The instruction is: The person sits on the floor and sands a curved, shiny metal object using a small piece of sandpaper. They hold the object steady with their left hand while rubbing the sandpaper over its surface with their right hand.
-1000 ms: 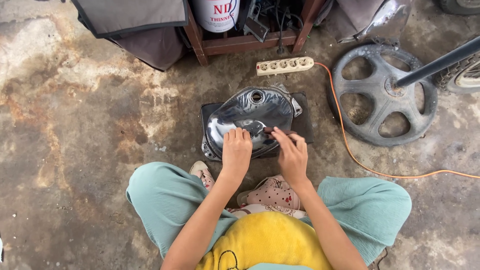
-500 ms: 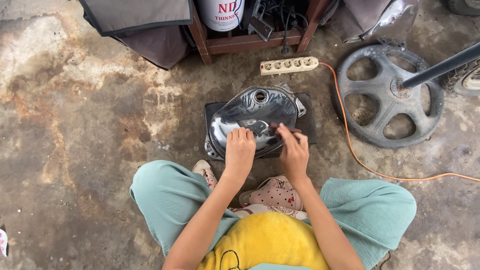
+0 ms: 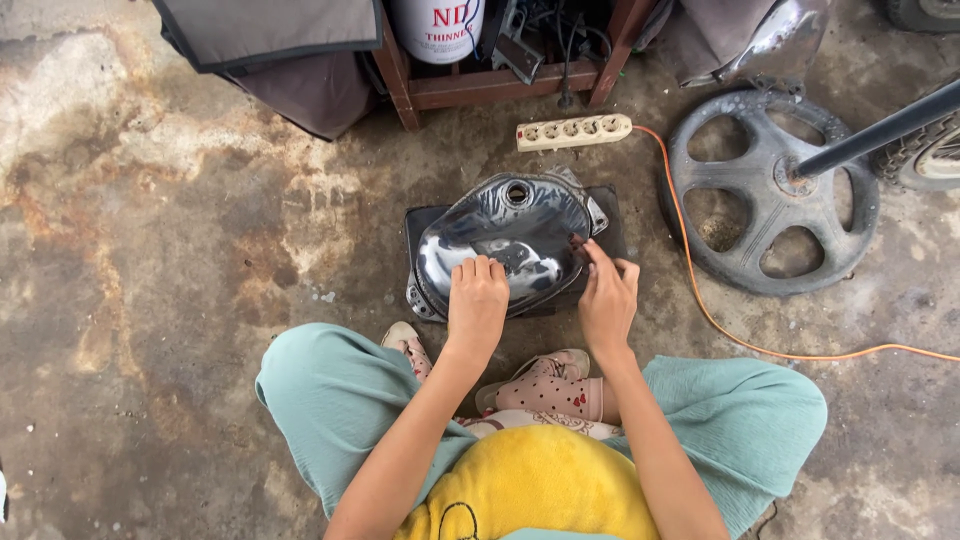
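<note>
A shiny dark metal fuel tank (image 3: 510, 235) with a round filler hole lies on a black mat (image 3: 605, 225) on the concrete floor in front of my knees. My left hand (image 3: 477, 305) rests fingers-down on the tank's near edge. My right hand (image 3: 605, 295) sits at the tank's right edge, its fingertips pinching a small dark piece against the surface; what that piece is I cannot make out.
A cream power strip (image 3: 573, 131) with an orange cable (image 3: 720, 325) lies behind the tank. A grey spoked wheel (image 3: 770, 195) with a dark bar across it is at the right. A wooden stand (image 3: 500, 85) holding a white can (image 3: 437, 25) is at the top.
My hands stay on the tank. The right hand's fingers have shifted slightly along the tank's right edge; the view has drifted a little.
</note>
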